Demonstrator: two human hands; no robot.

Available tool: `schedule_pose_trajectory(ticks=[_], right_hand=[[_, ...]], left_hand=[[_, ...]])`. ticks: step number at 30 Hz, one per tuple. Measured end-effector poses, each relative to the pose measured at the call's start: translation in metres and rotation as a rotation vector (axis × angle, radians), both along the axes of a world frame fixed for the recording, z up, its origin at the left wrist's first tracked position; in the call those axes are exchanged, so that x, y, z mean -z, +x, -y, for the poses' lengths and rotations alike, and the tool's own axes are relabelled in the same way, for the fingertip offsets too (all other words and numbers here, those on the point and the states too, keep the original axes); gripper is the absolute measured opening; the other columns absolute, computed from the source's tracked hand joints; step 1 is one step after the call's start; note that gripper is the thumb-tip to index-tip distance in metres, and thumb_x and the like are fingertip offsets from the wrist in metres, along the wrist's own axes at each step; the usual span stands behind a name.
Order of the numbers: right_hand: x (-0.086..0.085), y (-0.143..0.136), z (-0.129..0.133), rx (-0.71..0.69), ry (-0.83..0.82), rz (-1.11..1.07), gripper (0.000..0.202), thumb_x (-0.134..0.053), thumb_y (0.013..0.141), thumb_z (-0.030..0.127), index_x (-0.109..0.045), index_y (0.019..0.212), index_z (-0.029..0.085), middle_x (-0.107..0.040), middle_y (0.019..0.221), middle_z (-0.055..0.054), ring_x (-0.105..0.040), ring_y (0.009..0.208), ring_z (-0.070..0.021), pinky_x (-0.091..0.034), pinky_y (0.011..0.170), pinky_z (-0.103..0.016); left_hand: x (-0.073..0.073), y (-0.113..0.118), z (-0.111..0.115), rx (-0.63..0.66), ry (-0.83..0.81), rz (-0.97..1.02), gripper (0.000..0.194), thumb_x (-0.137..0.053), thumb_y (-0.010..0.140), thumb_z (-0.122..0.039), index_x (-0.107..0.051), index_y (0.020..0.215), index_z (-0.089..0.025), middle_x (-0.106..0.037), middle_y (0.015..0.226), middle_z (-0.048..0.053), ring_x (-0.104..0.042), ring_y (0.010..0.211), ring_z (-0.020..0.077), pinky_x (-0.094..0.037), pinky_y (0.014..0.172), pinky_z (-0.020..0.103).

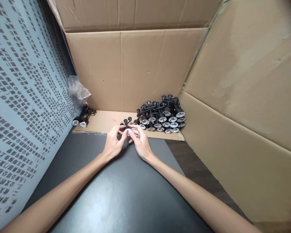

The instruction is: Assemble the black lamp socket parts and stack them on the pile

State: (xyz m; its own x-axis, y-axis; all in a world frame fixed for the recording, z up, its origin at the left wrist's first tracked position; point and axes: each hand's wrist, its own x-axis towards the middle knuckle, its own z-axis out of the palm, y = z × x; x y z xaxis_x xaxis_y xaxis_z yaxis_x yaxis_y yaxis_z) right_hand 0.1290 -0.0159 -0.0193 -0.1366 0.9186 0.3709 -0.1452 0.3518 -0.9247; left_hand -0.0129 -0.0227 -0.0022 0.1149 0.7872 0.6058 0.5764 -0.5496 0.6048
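Between my two hands is a small black lamp-post-like piece (127, 127) with a round pale base turned toward me and dark lantern-shaped heads at its far end. My left hand (114, 141) grips it from the left, thumb at the base. From the right, my right hand (141, 141) closes on the same piece, its thumb also at the base. The fingers partly hide its middle. Just beyond my right hand lies a stacked pile of similar black pieces (162, 119), their pale round bases facing me.
A few like pieces (83, 123) lie at the left, below a crumpled clear plastic bag (78, 88). They rest on a cardboard strip (106, 120) behind the dark grey mat (126, 191). Cardboard walls (135, 68) stand at the back and right; a printed blue sheet (26, 97) covers the left.
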Motion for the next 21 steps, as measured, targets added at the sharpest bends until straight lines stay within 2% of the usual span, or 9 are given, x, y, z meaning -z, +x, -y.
schedule_pose_trajectory(ticks=[7, 15, 21], right_hand=[[0.0011, 0.001, 0.0, 0.013, 0.007, 0.069, 0.028, -0.053, 0.091, 0.047, -0.049, 0.106, 0.023, -0.069, 0.092, -0.004, -0.064, 0.069, -0.0147, -0.053, 0.06, -0.028], [0.0009, -0.0009, -0.001, -0.006, -0.024, 0.014, 0.029, -0.056, 0.09, 0.047, -0.05, 0.108, 0.025, -0.067, 0.098, -0.005, -0.065, 0.081, -0.0174, -0.054, 0.06, -0.027], [0.003, -0.0008, -0.0039, 0.067, -0.044, 0.003, 0.031, -0.06, 0.087, 0.047, -0.055, 0.105, 0.023, -0.063, 0.097, -0.006, -0.063, 0.087, -0.0179, -0.054, 0.058, -0.025]], left_hand=[[-0.0003, -0.0007, -0.0004, -0.001, -0.001, 0.011, 0.02, -0.054, 0.094, -0.035, -0.064, 0.1, -0.018, -0.068, 0.091, 0.004, -0.063, 0.079, 0.0154, -0.052, 0.076, 0.029], [-0.0003, 0.0009, -0.0014, -0.002, -0.033, 0.044, 0.025, -0.052, 0.095, -0.036, -0.064, 0.107, -0.018, -0.067, 0.092, 0.004, -0.063, 0.08, 0.0157, -0.052, 0.078, 0.03], [-0.0009, 0.001, -0.001, -0.005, -0.077, 0.071, 0.028, -0.053, 0.094, -0.038, -0.063, 0.112, -0.019, -0.067, 0.097, 0.005, -0.063, 0.081, 0.016, -0.052, 0.08, 0.031]])
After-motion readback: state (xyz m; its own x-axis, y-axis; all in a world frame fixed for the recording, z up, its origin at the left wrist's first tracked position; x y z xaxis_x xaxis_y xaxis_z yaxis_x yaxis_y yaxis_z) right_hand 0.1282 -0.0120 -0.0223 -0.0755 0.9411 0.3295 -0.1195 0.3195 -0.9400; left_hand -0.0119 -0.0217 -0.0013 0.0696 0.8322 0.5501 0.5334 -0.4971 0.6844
